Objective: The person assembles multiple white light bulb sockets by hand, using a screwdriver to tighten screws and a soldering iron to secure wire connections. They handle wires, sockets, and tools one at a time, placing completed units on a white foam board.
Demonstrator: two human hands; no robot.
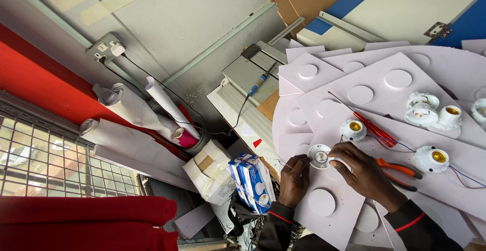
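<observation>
Lower centre: both hands, left hand [294, 179] and right hand [360, 169], pinch one white socket [320, 156] against a panel [334, 205]. Wired sockets [431, 159] lie at right, so several seem finished; other round cutouts [398, 79] remain unfilled.

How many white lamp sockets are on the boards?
6, though more may be hidden: one in the hands, one by the red screwdriver, two side by side, one by the pliers, and one cut off at the right edge.
</observation>
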